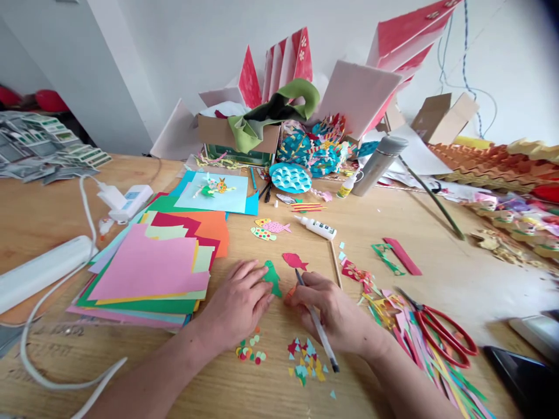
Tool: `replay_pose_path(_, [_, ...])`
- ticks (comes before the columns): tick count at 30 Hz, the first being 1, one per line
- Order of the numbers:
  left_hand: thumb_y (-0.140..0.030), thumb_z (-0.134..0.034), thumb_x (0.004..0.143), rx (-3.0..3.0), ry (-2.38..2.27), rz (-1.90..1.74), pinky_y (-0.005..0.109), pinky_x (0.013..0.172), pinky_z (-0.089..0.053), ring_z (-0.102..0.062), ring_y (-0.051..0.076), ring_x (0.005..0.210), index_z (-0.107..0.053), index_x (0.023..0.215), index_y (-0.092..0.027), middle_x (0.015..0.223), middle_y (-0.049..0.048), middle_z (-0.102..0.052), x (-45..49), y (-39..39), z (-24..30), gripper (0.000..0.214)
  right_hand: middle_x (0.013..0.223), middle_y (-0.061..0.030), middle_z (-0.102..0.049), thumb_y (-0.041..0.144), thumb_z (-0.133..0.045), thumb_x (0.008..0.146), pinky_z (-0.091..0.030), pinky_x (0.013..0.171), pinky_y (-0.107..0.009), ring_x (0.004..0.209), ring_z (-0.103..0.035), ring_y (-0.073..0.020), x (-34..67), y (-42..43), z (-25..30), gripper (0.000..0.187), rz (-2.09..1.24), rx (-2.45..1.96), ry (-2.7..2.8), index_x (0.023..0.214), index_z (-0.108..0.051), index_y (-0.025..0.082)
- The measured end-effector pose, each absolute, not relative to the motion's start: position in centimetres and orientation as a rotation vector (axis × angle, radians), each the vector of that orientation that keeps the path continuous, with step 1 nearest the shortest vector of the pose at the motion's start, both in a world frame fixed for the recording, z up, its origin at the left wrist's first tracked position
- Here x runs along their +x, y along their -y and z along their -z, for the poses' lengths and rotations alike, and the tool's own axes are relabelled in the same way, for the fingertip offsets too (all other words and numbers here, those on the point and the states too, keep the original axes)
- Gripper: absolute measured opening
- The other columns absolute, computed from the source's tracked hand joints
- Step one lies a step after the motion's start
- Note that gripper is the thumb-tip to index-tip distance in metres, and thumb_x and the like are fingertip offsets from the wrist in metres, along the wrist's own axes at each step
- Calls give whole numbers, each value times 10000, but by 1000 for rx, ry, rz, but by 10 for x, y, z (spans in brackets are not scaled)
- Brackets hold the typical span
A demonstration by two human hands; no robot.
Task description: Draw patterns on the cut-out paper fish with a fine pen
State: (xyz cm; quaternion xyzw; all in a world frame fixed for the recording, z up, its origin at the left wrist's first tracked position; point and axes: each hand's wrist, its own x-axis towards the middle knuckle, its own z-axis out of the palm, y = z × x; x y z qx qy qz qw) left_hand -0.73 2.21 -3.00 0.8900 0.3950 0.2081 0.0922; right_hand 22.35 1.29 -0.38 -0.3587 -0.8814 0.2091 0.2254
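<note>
One pen point(316, 323) in right fingers point(303, 295); left fingers point(257, 274) touching green paper cutout point(273, 279).

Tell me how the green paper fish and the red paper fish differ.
The green fish is larger than the red fish. The green fish points roughly away from the person, while the red fish lies more crosswise. The left hand touches the green fish but not the red fish. Both are flat cutouts on the wooden table.
</note>
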Motion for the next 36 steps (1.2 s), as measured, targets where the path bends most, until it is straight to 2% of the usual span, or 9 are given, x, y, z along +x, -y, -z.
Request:
replay_pose_path(6, [-255,-515,986,2630,-1141,-580,520,1112,-422,-472,285,1332,-722,1117,-197,1304,70,-656,-7,-20,29,251,699,-42,-600,3,-499,686,-423,601,-273,670,-566,-184,234,-18,6,247,-499,-1126,2375,776,-637,187])
replay_pose_path(12, [-257,-533,976,2648,-1129,-532,547,1108,-416,-451,302,1332,-712,1136,-208,1301,76,-646,-6,-16,26,245,724,-47,-615,34,-499,743,-438,615,-277,689,-570,-184,232,-17,4,233,-508,-1100,2281,837,-648,186])
replay_pose_path(16, [-264,-532,975,2640,-1144,-530,545,1111,-410,-447,304,1314,-716,1121,-210,1264,92,-632,-6,-15,24,241,686,-45,-599,40,-499,742,-435,616,-285,691,-556,-194,230,-16,2,219,-568,-1047,2346,812,-646,187])
replay_pose_path(23, [-245,-541,968,2658,-1131,-559,530,1083,-443,-471,294,1260,-715,1093,-202,1182,90,-645,-5,-16,23,218,674,-41,-545,63,-517,741,-412,609,-291,651,-517,-185,238,-19,2,165,-389,-1154,2405,738,-621,190])
replay_pose_path(30, [-234,-538,965,2659,-1131,-556,532,1070,-454,-468,305,1264,-716,1068,-202,1187,95,-634,-5,-15,22,208,709,-47,-564,71,-539,743,-441,654,-314,704,-536,-201,233,-14,-5,181,-528,-1036,2462,809,-651,197])
replay_pose_path(36, [-249,-532,969,2656,-1155,-545,541,1058,-458,-443,322,1272,-716,1109,-189,1194,121,-599,-5,-14,23,239,708,-56,-548,74,-537,751,-432,633,-314,681,-534,-201,240,-17,-3,191,-424,-1184,2460,814,-689,172])
